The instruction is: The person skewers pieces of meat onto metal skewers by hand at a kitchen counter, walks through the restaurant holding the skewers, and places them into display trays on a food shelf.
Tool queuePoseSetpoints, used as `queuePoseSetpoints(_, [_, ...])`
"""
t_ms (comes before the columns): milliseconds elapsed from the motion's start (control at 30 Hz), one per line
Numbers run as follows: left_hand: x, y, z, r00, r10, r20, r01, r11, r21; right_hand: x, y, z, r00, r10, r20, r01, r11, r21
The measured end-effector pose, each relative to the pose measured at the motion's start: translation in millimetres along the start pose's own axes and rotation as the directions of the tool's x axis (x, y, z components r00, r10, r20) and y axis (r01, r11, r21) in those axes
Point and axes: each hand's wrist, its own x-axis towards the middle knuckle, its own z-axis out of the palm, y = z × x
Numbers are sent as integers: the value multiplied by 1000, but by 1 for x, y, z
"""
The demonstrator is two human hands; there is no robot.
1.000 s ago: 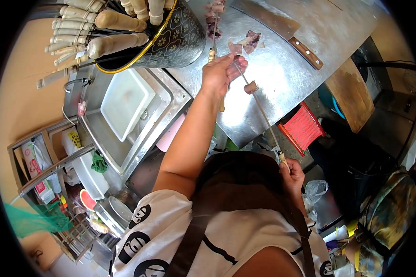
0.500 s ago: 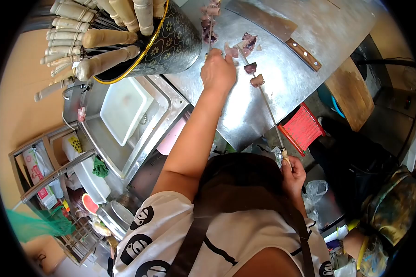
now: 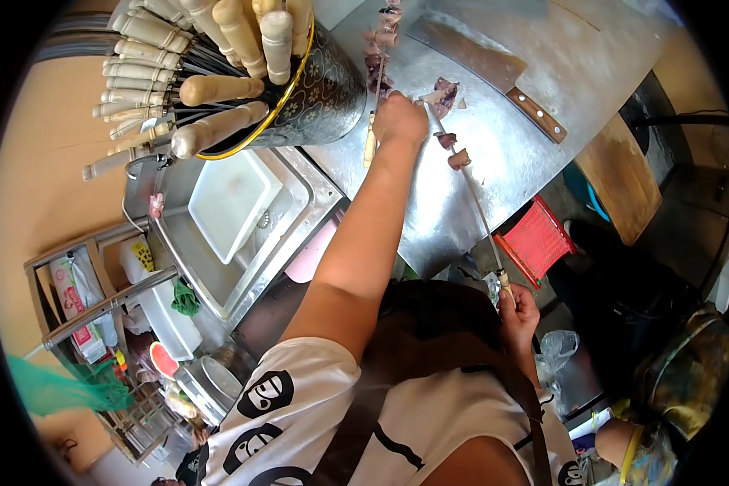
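My right hand point(image 3: 518, 312) is closed round the wooden handle of a long metal skewer point(image 3: 479, 204), which slants up over the steel table point(image 3: 510, 174). Two meat pieces point(image 3: 459, 159) are threaded near its upper part. At the skewer's tip is my left hand point(image 3: 401, 119), fingers curled down; what they hold is hidden. Right beside that hand lies a loose dark piece of meat point(image 3: 443, 95). Another skewer, loaded with meat point(image 3: 378, 57), lies left of it, its wooden handle point(image 3: 370, 142) near my left wrist.
A cleaver point(image 3: 470, 53) lies at the table's back. Left stands a patterned bucket point(image 3: 332, 89) full of wooden-handled skewers. Below it is a sink with a white tray point(image 3: 231, 202). A red stool point(image 3: 536, 241) stands beyond the right edge. At lower right is part of another person point(image 3: 680, 364).
The whole view has shifted a little. My left hand has moved right, over a light meat piece that showed before, and uncovered the loaded skewer's handle. My right hand keeps its hold.
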Motion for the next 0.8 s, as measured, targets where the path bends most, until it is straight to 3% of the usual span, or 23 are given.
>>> queuePoseSetpoints(67, [-4,-6,8,996,63,-69,-62,998,14,0,-4,0,1000,3,10,-3,1000,20])
queuePoseSetpoints(167, [-4,-23,17,892,358,-277,-413,894,-174,-4,-12,-2,1000,13,13,-13,1000,28])
queuePoseSetpoints(200, [-1,-27,18,893,361,-269,-415,892,-180,-6,-15,-5,1000,17,4,-17,1000,24])
queuePoseSetpoints(267, [2,-38,22,949,293,-114,-297,719,-628,-10,-19,-8,1000,4,13,-4,999,-40])
queuePoseSetpoints(300, [-3,-38,18,943,327,-65,-260,599,-758,-11,-17,-9,1000,13,11,-12,999,-42])
queuePoseSetpoints(333, [-6,-40,15,945,321,-53,-248,603,-758,-12,-16,-10,1000,16,15,-15,1000,-17])
queuePoseSetpoints(433, [-14,-42,0,939,326,104,-35,395,-918,-14,-13,-13,1000,2,21,-2,1000,-11])
queuePoseSetpoints(467, [-15,-43,-1,940,323,105,-32,393,-919,-15,-12,-13,1000,-15,24,16,1000,-23])
queuePoseSetpoints(533, [-17,-47,-2,945,277,175,107,246,-963,-18,-9,-15,999,11,44,-10,1000,-28])
queuePoseSetpoints(733, [-18,-51,-6,943,279,183,160,103,-982,-21,-7,-14,998,8,65,-4,998,-68])
queuePoseSetpoints(800, [-21,-51,-9,950,257,179,147,140,-979,-23,-7,-14,998,3,65,3,997,-78])
